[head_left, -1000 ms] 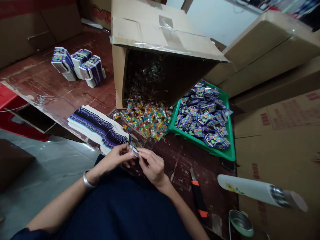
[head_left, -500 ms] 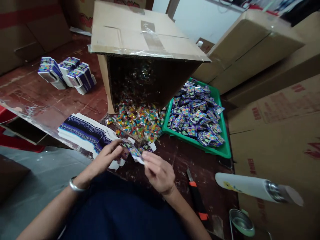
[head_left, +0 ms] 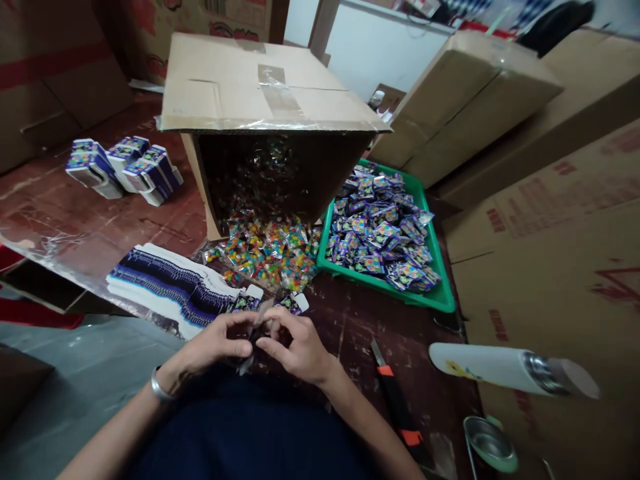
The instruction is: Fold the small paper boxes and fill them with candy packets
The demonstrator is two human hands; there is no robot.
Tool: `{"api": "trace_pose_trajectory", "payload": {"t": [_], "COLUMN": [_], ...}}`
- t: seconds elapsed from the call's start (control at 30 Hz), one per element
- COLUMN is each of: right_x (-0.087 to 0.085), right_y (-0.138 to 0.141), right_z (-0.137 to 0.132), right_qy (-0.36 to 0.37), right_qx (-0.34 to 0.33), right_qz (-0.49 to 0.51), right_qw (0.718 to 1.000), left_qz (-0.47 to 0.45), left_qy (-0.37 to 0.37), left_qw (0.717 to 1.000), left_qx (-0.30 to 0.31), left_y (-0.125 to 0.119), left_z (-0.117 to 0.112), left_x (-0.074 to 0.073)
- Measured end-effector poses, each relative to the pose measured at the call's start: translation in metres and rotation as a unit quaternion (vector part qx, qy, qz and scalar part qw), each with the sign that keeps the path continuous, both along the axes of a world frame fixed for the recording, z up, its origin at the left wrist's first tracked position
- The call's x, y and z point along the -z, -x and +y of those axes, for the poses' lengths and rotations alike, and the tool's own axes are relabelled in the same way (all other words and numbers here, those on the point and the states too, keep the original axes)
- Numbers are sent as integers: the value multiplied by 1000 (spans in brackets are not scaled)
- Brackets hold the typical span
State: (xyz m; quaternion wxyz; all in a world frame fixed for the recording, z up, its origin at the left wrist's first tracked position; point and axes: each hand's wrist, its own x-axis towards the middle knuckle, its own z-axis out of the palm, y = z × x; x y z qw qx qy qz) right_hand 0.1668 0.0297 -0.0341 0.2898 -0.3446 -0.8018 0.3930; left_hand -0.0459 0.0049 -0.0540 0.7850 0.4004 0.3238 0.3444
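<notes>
In front of my body, my left hand point(head_left: 217, 343) and my right hand point(head_left: 300, 345) meet around a small printed carton point(head_left: 259, 321), blurred and partly covered by my fingers. Thumb and fingers of each hand close on it from either side. Just beyond my fingers lie small purple printed cartons with white flaps point(head_left: 296, 304). To the left, a fanned row of flat purple-and-white cartons point(head_left: 165, 283) runs along the table's edge. Past my hands, clear bags of colourful candies point(head_left: 275, 250) spill from a tipped cardboard box point(head_left: 225, 100).
A green tray point(head_left: 445, 293) full of purple packets stands at the right. Bundled cartons point(head_left: 150, 173) sit at the back left. A utility knife point(head_left: 395, 400), a white thermos point(head_left: 480, 367) and a glass cup point(head_left: 487, 443) are on my right, beside large cardboard boxes point(head_left: 540, 253).
My hands have come closer together and a little lower, and the carton between them has turned from lying slanted to more upright. The view has shifted slightly.
</notes>
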Motion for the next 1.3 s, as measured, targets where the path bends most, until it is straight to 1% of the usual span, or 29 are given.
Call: {"api": "trace_pose_trajectory", "payload": {"t": [0.07, 0.1, 0.13, 0.17, 0.23, 0.3, 0.37, 0.47, 0.6, 0.67, 0.77, 0.87, 0.97, 1.0, 1.07, 1.17, 1.23, 1.3], "right_x": [2, 4, 6, 8, 13, 18, 24, 34, 49, 54, 58, 57, 55, 55, 56, 54, 50, 43], "right_y": [-1, -1, -1, 0, 3, 7, 13, 21, 28, 29, 28, 26, 26, 27, 30, 34, 36, 36], "right_z": [0, 0, -1, -2, -3, -3, -4, -4, 0, 2, 3, 5, 6, 6, 6, 6, 9, 13], "right_qy": [69, 90, 99, 99, 88, 88, 95, 85, 55, 28, -23, -64, -70, -58, -7, 89, 132, 167], "right_qx": [-16, -11, 12, 52, 138, 188, 206, 247, 285, 290, 272, 240, 220, 214, 211, 214, 200, 178], "right_qz": [30, 38, 48, 61, 91, 107, 98, 98, 160, 181, 165, 133, 120, 123, 150, 210, 216, 196], "right_qw": [997, 995, 994, 992, 982, 972, 969, 960, 943, 940, 948, 959, 966, 967, 966, 950, 947, 950], "left_qz": [7, 14, 25, 41, 74, 98, 117, 130, 139, 171, 210, 191, 159, 154, 150, 145, 151, 171], "left_qy": [-1, 2, 8, 13, 19, 17, 11, 2, -41, -67, -100, -101, -84, -80, -76, -67, -62, -77], "left_qw": [999, 999, 999, 999, 996, 987, 974, 957, 935, 930, 935, 954, 967, 968, 963, 954, 954, 952], "left_qx": [37, 41, 34, 14, -54, -129, -194, -261, -325, -319, -267, -210, -178, -183, -212, -252, -251, -242], "left_y": [0, -1, -2, -4, -9, -15, -22, -32, -37, -36, -31, -25, -20, -20, -19, -19, -18, -15], "left_z": [-2, -2, -3, -3, -2, -1, -1, 0, -2, -3, -6, -6, -5, -4, -4, -5, -7, -8], "left_x": [1, 3, 4, 6, 9, 13, 17, 22, 26, 27, 27, 24, 22, 22, 23, 25, 27, 28]}}
